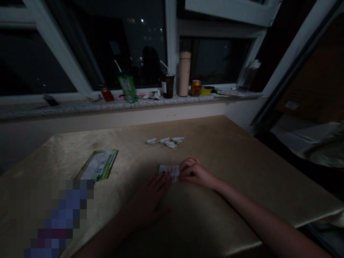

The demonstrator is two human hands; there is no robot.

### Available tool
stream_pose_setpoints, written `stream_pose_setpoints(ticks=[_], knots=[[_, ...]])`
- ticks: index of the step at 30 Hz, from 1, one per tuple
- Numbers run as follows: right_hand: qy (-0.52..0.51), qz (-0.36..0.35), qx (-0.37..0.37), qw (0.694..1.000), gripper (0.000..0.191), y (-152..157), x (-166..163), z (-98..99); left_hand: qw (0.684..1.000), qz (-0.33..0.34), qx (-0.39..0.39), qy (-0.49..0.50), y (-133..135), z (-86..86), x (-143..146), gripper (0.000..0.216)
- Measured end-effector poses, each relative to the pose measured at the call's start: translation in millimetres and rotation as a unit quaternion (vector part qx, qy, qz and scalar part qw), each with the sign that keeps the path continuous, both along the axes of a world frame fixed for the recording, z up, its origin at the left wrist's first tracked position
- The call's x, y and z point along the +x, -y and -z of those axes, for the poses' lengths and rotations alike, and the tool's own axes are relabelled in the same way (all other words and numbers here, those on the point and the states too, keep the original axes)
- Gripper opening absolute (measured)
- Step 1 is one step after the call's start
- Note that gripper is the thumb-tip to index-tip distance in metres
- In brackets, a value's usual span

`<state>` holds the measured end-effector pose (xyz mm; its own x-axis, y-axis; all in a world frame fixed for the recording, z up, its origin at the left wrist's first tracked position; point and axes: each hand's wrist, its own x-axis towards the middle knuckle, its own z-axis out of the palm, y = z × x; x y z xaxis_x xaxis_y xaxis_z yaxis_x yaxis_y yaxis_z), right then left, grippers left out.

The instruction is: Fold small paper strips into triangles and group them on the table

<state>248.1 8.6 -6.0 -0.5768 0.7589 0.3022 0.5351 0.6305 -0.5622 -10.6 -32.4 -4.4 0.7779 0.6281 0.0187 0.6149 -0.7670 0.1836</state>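
Note:
A small piece of printed paper [172, 168], white with red and green marks, lies on the table in front of me. My left hand [152, 191] rests flat on its lower left part, fingers stretched out. At the paper's right edge, my right hand [196, 175] has its fingers closed in a pinch on it. The pinched edge itself is hidden by the fingers. Beyond the hands lie several small folded pieces [171, 141] with similar print, one of them [152, 141] a little apart on the left.
A flat green and white printed packet [98, 165] lies to the left on the table [228, 150], above a pixelated area. Along the windowsill [88, 107] stand a green cup [128, 87], a dark cup with a straw [168, 86], a pink flask [184, 73] and an orange can [196, 88].

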Motion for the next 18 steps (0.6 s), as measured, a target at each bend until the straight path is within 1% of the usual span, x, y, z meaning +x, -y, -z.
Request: stream_pose_setpoints(ticks=[2, 6, 9, 12, 18], knots=[[-0.001, 0.012, -0.012, 1.000, 0.010, -3, -3, 0.9, 1.000, 0.000, -0.013, 0.010, 0, -0.3, 0, 0.073], [-0.003, 0.046, -0.015, 0.999, 0.012, -8, -8, 5.1, 0.999, 0.002, -0.029, 0.021, -1, -2.4, 0, 0.079], [0.009, 0.063, 0.006, 0.998, 0.014, -8, -11, 6.5, 0.999, 0.014, -0.036, 0.018, -2, -5.4, -1, 0.079], [0.029, 0.058, 0.033, 0.997, 0.016, -8, -14, 6.0, 0.999, 0.029, -0.035, 0.022, -5, -7.8, -3, 0.079], [0.080, 0.081, 0.060, 0.992, 0.021, -12, -23, 8.8, 0.998, 0.048, -0.033, 0.027, -7, -7.0, -6, 0.079]])
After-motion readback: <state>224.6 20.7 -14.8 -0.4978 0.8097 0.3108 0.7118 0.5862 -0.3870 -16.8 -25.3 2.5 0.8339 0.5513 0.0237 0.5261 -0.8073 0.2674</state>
